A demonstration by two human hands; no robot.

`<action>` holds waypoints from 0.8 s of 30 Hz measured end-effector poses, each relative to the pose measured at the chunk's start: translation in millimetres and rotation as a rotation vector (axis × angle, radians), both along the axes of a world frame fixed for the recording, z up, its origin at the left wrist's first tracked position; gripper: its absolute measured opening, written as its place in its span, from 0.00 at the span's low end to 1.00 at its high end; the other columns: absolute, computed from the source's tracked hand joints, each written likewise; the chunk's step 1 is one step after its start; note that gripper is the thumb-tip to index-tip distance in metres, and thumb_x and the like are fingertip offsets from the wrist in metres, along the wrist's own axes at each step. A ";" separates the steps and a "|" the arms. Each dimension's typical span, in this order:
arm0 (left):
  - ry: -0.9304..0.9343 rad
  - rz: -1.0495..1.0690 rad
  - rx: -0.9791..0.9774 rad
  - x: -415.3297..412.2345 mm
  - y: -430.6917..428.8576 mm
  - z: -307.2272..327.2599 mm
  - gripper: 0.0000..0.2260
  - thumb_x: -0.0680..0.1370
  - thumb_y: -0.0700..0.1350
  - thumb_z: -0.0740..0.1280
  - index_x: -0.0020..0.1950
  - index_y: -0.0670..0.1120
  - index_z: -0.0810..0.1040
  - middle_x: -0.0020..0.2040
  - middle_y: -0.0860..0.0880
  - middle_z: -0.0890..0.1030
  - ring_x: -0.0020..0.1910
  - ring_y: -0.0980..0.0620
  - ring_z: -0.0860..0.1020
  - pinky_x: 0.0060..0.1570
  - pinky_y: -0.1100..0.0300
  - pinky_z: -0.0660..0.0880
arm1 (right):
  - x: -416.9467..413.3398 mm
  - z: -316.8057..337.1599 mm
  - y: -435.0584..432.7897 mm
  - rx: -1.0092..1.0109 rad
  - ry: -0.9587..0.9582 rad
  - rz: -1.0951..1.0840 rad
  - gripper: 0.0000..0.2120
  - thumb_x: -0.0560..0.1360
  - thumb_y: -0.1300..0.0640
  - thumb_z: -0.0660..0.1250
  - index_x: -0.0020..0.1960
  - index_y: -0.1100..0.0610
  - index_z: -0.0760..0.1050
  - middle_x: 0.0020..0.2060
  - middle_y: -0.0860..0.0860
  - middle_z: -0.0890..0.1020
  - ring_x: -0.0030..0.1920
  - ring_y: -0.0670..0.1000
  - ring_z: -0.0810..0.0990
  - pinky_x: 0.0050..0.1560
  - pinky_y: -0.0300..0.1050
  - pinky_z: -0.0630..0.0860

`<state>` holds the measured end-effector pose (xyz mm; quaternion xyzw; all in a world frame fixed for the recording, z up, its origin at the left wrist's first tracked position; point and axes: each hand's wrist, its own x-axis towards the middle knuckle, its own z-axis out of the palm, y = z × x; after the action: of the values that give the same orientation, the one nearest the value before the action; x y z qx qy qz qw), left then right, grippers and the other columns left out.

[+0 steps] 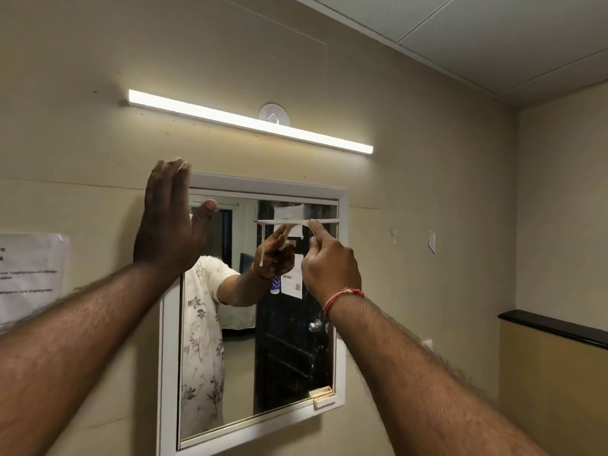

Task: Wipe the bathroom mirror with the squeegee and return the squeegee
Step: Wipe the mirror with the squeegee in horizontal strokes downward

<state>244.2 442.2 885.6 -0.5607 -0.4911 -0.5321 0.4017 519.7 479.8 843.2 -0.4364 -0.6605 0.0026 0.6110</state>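
A white-framed mirror hangs on the beige wall. My right hand grips the handle of a white squeegee, whose blade lies level against the glass near the mirror's top right. The handle is mostly hidden inside my fist. My left hand is raised flat with straight fingers against the mirror frame's top left corner, thumb spread over the glass. The glass reflects my hand, the squeegee and a person in a floral shirt.
A lit tube light runs along the wall above the mirror. A paper notice is taped to the wall at the left. A dark-topped ledge juts out at the right. A small white latch sits at the frame's lower right.
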 end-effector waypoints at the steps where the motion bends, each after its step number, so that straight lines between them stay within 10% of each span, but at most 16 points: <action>1: 0.000 -0.012 -0.007 0.4 -0.9 -6.9 0.34 0.88 0.62 0.55 0.89 0.46 0.51 0.89 0.45 0.51 0.88 0.44 0.49 0.85 0.42 0.57 | 0.5 -2.5 -0.2 -0.005 -0.006 -0.003 0.22 0.88 0.53 0.61 0.81 0.41 0.69 0.50 0.46 0.88 0.35 0.45 0.82 0.40 0.45 0.86; 9: -0.071 -0.157 -0.036 5.6 -9.0 -66.7 0.37 0.89 0.54 0.59 0.89 0.44 0.39 0.89 0.46 0.39 0.87 0.56 0.39 0.81 0.70 0.41 | 2.9 -39.4 -6.2 -0.087 -0.021 0.040 0.25 0.87 0.55 0.62 0.82 0.40 0.67 0.42 0.41 0.83 0.34 0.47 0.82 0.37 0.45 0.86; 24: -0.109 -0.184 -0.053 8.7 -11.7 -131.5 0.35 0.90 0.51 0.60 0.88 0.37 0.43 0.89 0.39 0.45 0.88 0.50 0.45 0.85 0.63 0.46 | 6.3 -141.8 -12.3 -0.253 -0.068 0.008 0.23 0.89 0.50 0.59 0.82 0.34 0.65 0.37 0.48 0.83 0.35 0.50 0.82 0.42 0.52 0.87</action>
<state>252.8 430.5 754.2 -0.5839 -0.4724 -0.5835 0.3088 526.0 467.6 701.4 -0.5072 -0.6769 0.0734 0.5283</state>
